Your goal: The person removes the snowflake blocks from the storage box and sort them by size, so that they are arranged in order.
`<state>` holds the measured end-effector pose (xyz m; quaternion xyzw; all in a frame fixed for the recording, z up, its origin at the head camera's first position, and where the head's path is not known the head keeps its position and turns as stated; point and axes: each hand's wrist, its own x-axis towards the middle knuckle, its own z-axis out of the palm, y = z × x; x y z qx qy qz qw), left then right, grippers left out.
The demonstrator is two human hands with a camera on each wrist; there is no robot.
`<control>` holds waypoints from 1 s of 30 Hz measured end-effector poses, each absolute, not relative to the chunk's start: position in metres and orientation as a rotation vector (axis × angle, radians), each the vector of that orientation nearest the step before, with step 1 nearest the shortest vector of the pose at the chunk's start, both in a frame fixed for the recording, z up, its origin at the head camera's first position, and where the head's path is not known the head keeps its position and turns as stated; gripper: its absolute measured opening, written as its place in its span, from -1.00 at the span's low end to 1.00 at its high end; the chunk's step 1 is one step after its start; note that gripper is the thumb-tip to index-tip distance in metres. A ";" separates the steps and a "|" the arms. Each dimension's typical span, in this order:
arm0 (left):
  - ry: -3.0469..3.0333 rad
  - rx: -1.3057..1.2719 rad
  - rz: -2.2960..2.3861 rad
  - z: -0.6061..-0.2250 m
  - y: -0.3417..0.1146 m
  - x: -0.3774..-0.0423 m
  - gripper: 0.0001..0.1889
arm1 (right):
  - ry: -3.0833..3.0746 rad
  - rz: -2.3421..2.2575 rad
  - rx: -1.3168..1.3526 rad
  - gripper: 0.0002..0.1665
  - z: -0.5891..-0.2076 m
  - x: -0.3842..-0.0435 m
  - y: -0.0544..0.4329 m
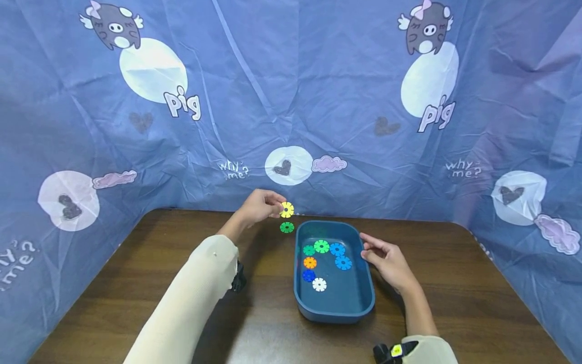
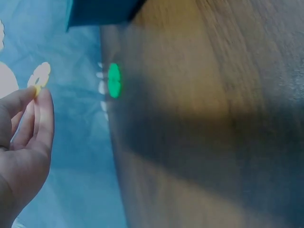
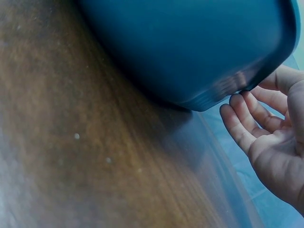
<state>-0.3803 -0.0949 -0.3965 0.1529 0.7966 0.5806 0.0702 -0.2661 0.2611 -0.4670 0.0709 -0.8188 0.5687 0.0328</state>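
Pinching a yellow disc (image 1: 290,209) in the left hand (image 1: 262,207), near a green disc (image 1: 291,227), off the far left corner of the blue tray (image 1: 345,299); touching its right side with the right hand (image 1: 390,264), fingers loosely extended.

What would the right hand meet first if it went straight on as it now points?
The blue tray, probably at once: the fingers of the right hand seem to touch it.

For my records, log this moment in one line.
Left hand: pinching yellow disc; right hand: touching blue bin; green disc: on table outside bin; other discs: inside bin
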 end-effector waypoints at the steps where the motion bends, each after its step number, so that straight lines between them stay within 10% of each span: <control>1: 2.393 0.425 1.787 -0.399 -0.097 -0.381 -0.73 | -2.519 1.755 0.219 -0.46 -0.467 -0.266 0.261; 30: 2.362 -0.105 2.013 -0.466 -0.111 -0.377 -0.73 | -2.518 1.765 0.239 -0.45 -0.468 -0.267 0.263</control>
